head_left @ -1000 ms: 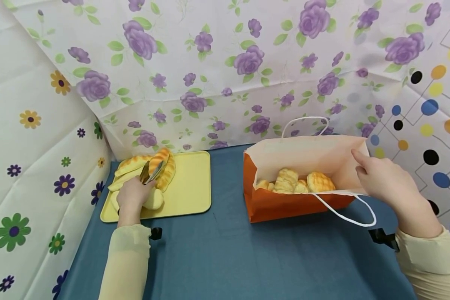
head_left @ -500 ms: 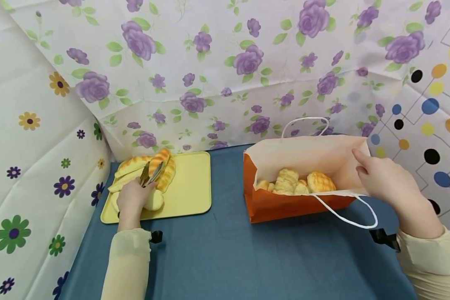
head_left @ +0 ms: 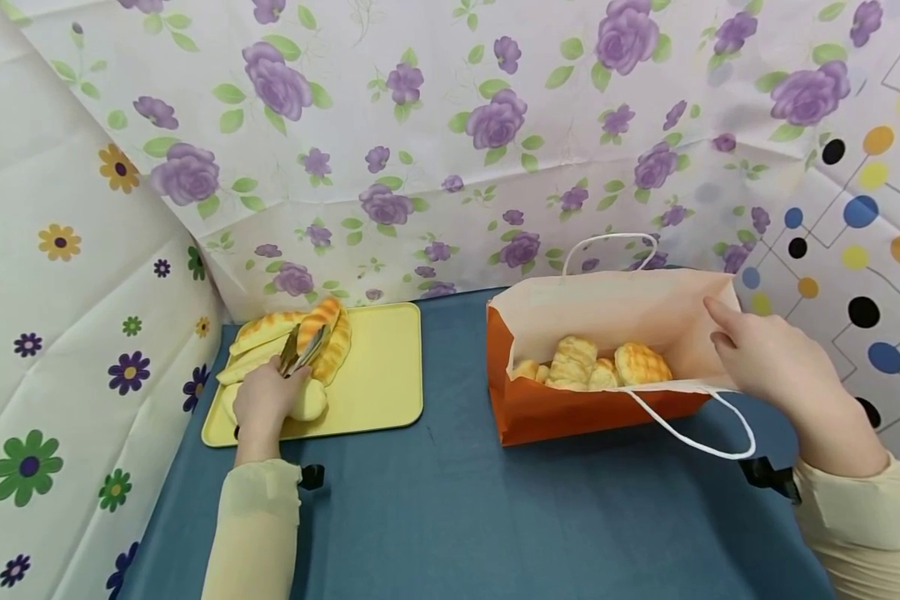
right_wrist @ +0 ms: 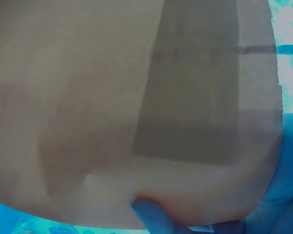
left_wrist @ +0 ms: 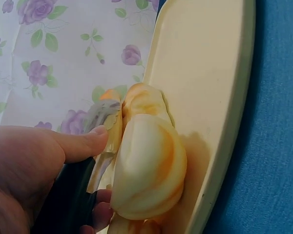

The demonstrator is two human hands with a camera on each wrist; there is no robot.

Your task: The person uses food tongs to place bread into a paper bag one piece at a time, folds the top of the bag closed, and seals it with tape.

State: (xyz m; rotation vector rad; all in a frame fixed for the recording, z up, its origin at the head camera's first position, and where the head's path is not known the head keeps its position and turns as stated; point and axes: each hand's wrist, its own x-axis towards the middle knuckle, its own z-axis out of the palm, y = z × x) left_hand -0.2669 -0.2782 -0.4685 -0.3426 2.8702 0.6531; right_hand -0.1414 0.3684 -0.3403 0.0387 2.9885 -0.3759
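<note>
In the head view my left hand (head_left: 262, 402) grips metal tongs (head_left: 304, 350) over the pale yellow tray (head_left: 382, 367). The tongs' tips stand either side of an orange-striped bread (head_left: 322, 315); how firmly they hold it I cannot tell. Their dark handle (left_wrist: 63, 200) shows in the left wrist view, beside a pale round bun (left_wrist: 149, 165). My right hand (head_left: 776, 367) pinches the right edge of an orange paper bag (head_left: 585, 417). From the right wrist, the thumb (right_wrist: 156, 217) lies against the bag's pale inner wall (right_wrist: 88, 97); the other fingers are mostly hidden.
Several breads crowd the tray's left half, among them a long pale loaf (head_left: 251, 360). More breads, including a criss-cross bun (head_left: 642, 364), lie inside the bag. Its white cord handle (head_left: 720, 450) droops in front. Floral sheets (head_left: 435, 125) enclose the blue tabletop (head_left: 435, 525).
Both hands stay almost still. The tongs remain around the striped bread, and the bag keeps its place and shape.
</note>
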